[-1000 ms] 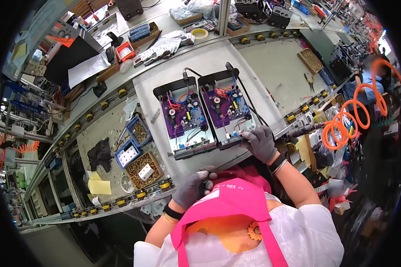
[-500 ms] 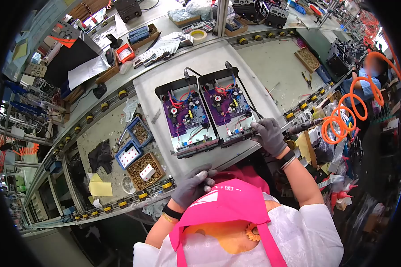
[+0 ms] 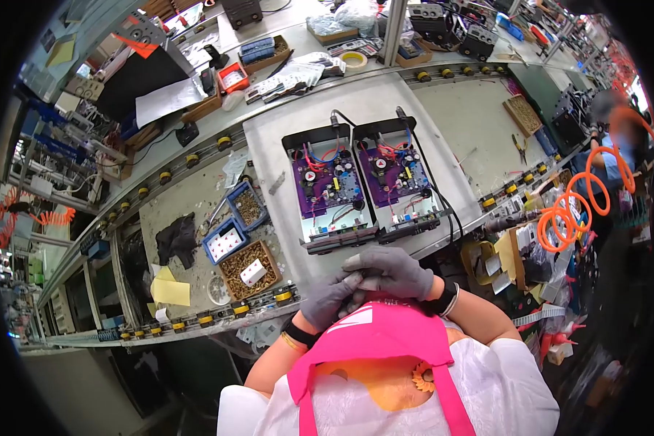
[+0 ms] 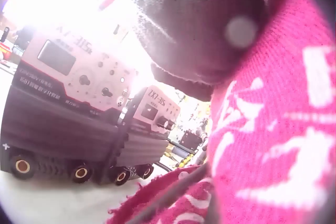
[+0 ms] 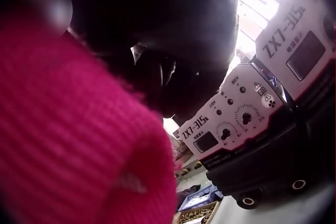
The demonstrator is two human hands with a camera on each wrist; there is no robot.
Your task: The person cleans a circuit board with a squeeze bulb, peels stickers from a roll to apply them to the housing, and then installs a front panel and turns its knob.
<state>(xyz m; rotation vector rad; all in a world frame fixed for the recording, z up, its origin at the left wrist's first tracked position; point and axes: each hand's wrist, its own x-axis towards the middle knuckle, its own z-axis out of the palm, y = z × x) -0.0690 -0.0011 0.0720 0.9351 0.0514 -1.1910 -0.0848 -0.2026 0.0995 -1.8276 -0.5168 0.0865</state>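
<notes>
Two open-topped units stand side by side on a pale board (image 3: pixel 269 138), the left unit (image 3: pixel 333 183) and the right unit (image 3: pixel 395 178) both showing purple circuit boards. Their front panels, marked ZX7-315, have a display and knobs, seen in the left wrist view (image 4: pixel 79 71) and right wrist view (image 5: pixel 231 113). Just in front of the units, against the pink apron (image 3: pixel 392 330), the grey-gloved left hand (image 3: pixel 325 301) and right hand (image 3: pixel 396 275) meet, the right one's bent fingers over the left's fingertips. Whatever lies between them is hidden.
Blue bins (image 3: pixel 245 206) and a wooden box of small brass-coloured parts (image 3: pixel 267 267) lie left of the board. Roller tracks (image 3: pixel 241 309) run along the bench. An orange coiled hose (image 3: pixel 559 225) hangs at right, pliers (image 3: pixel 519 147) lie upper right, and another person is beyond.
The right hand has left the right unit's front corner and come across to the left hand. The view has shifted, so the units appear farther right.
</notes>
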